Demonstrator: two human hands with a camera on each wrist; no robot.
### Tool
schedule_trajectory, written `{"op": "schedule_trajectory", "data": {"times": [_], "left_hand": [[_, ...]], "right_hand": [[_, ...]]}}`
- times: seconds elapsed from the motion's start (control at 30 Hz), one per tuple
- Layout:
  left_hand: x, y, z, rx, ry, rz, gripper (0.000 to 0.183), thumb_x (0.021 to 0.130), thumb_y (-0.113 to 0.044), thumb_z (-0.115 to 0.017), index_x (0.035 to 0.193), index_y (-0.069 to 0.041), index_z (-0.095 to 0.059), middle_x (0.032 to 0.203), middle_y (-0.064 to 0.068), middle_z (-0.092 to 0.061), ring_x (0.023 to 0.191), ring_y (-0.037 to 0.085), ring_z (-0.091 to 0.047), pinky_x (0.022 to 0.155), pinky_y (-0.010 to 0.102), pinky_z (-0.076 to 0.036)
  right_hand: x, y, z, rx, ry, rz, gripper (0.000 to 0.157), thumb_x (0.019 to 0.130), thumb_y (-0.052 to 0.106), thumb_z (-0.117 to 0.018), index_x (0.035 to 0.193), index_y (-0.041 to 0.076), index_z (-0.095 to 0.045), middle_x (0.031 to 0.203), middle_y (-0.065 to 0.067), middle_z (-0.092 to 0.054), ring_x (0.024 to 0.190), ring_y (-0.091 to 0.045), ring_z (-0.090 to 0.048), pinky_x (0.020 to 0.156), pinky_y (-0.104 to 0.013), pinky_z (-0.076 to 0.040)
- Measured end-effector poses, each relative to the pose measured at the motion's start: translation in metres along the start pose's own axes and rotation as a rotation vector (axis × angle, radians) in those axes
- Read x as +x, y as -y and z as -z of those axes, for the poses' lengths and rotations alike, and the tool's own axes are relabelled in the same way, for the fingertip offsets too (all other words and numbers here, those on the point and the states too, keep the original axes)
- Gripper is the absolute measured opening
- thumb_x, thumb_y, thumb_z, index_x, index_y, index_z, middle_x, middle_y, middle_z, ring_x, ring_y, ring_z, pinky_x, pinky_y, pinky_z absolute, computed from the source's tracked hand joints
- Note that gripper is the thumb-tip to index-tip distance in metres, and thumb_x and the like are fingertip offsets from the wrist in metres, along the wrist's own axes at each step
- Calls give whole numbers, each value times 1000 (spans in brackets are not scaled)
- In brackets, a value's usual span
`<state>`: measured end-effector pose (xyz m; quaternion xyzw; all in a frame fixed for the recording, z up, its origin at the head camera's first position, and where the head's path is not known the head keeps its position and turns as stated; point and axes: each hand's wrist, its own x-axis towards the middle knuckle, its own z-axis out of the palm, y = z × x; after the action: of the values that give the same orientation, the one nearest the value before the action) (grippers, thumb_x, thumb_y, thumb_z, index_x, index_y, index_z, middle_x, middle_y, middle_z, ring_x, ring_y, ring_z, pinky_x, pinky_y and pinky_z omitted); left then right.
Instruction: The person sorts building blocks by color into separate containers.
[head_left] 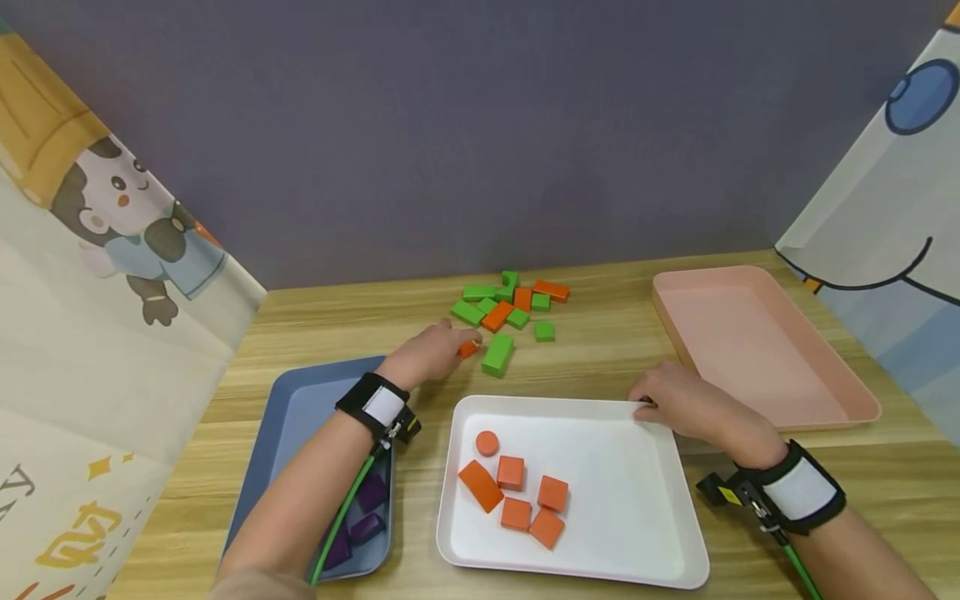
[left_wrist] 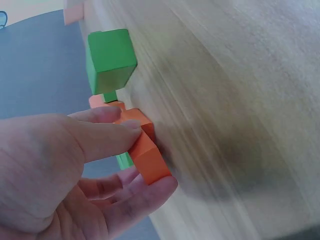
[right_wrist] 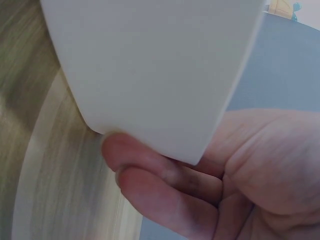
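Note:
My left hand pinches an orange block between thumb and fingertips, just above the wooden table. Close by stands a green block, larger than most others in the loose pile. At the far right corner of the white tray, my right hand grips the rim. Its curled fingers press against the tray's outer side in the right wrist view, where the thumb is hidden. Several orange blocks and an orange round piece lie in the tray's left half.
A blue tray with several purple blocks lies under my left forearm. On the right is a pink tray. Green and orange blocks are scattered before the grey back panel.

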<state>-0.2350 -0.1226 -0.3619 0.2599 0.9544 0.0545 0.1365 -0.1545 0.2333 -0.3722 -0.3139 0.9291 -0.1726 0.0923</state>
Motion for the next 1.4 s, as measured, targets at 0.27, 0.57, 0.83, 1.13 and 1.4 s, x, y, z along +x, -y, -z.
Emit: {"op": "schedule_trajectory", "data": {"times": [0.27, 0.57, 0.83, 1.13, 1.4], "left_hand": [[-11, -16, 17, 6, -77, -21, 43, 92, -9, -58, 133, -20, -55, 117, 14, -55, 96, 22, -52, 78, 34, -49], [-31, -85, 32, 121, -106, -216, 36, 94, -12, -56, 128, -25, -57, 119, 9, -54, 104, 19, -54, 79, 27, -53], [-53, -145, 13, 366, -79, -482, 30, 92, -12, -61, 121, -22, -62, 111, 0, -51, 98, 13, -47, 78, 16, -46], [-66, -186, -21, 553, -42, -721, 24, 93, -14, -57, 109, -31, -62, 100, -8, -49, 85, 9, -42, 66, 14, -42], [-70, -198, -42, 617, 58, -811, 22, 92, -19, -59, 106, -36, -62, 105, -12, -53, 88, 8, -51, 71, 14, -44]], "right_hand": [[1, 0, 0, -7, -2, 2, 29, 82, 14, -72, 60, 19, -53, 58, 13, -43, 55, -1, -30, 54, -19, -28], [1, -1, -1, -11, -5, 11, 28, 80, 13, -73, 60, 19, -55, 58, 13, -43, 54, -1, -30, 54, -18, -28], [2, -2, 0, -6, 4, 8, 20, 80, 14, -73, 65, 22, -64, 65, 14, -58, 56, 1, -39, 54, -19, -34], [2, -3, -1, -11, -3, 14, 20, 80, 12, -73, 65, 23, -65, 66, 15, -60, 56, 2, -42, 53, -18, -35], [2, -1, 1, 0, -4, 13, 23, 81, 12, -73, 64, 22, -62, 63, 14, -56, 55, 1, -39, 54, -18, -34]]}}
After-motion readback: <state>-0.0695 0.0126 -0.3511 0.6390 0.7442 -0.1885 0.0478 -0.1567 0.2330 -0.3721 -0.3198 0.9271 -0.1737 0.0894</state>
